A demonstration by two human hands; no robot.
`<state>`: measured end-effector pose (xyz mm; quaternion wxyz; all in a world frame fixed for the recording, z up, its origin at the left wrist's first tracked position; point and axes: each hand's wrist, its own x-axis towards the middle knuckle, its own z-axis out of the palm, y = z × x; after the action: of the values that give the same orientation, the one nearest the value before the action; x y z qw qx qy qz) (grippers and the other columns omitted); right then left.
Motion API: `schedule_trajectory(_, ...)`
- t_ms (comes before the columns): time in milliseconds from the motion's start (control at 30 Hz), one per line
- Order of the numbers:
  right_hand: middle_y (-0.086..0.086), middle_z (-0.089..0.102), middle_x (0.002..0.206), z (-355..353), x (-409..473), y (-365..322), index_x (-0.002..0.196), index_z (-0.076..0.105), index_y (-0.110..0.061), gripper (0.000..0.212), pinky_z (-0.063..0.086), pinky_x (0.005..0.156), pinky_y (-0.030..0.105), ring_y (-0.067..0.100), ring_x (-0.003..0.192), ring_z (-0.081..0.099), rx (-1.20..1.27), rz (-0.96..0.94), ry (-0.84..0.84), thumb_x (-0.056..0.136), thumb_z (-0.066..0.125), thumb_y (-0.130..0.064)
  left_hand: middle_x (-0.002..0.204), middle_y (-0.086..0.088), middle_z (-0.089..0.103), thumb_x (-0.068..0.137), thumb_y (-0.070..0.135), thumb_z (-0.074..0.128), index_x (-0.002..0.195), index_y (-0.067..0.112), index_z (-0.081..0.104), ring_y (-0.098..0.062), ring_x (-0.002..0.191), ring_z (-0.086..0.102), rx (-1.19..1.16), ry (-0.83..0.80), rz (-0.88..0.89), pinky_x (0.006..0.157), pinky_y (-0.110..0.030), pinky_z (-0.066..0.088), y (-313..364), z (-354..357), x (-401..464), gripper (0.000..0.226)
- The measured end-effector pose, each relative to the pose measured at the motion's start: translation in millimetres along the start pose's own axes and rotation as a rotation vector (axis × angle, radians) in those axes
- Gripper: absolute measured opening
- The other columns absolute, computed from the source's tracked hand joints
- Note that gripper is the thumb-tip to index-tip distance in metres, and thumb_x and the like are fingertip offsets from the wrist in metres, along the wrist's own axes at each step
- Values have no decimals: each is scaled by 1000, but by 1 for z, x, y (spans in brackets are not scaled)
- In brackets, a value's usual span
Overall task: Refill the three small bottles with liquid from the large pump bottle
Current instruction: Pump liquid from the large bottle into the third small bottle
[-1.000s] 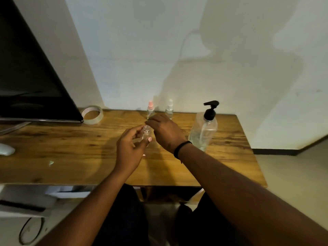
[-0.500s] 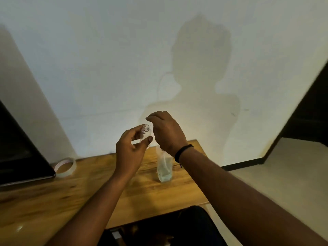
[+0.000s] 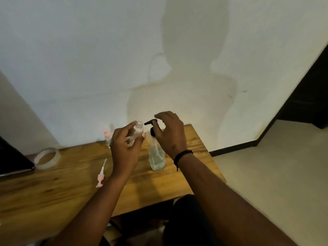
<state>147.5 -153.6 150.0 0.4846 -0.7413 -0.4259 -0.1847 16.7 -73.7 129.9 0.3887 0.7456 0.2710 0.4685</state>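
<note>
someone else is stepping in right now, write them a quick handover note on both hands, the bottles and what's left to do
Left hand grips an uncapped small bottle, its open mouth beside the spout of the large pump bottle.
Right hand is over the black pump head, fingers curled over it; whether it is pressing cannot be told.
The pump bottle stands on the wooden table, with a little liquid at its bottom.
The removed pink sprayer cap lies on the table to the left.
A capped pink-topped small bottle stands at the back; the third is not clear.
Done: one bottle opened. Left: pump, recap, do the others.
</note>
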Motion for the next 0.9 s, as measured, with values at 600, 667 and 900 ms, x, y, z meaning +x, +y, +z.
schedule_trajectory(600,15,74,100,49,-18,13,95,77,5,8,64,76,35,17,94,73,337,24,381,89,71,5,114,-13,57,94,13,74,143,2,58,-9,108,58,-16,35,119,92,-18,52,-51,28,-1,53)
schedule_trajectory(667,17,75,98,53,-17,14,93,77,6,6,64,74,35,20,91,74,307,-28,393,88,72,7,113,-13,56,95,15,72,143,0,57,-14,106,58,6,28,176,90,-18,51,-49,29,4,52)
schedule_trajectory(900,16,74,87,55,-14,15,81,75,3,9,61,67,38,22,81,74,273,-143,421,89,74,4,114,-11,60,96,17,75,137,-6,59,-21,104,63,38,39,276,86,-25,56,-49,24,10,49)
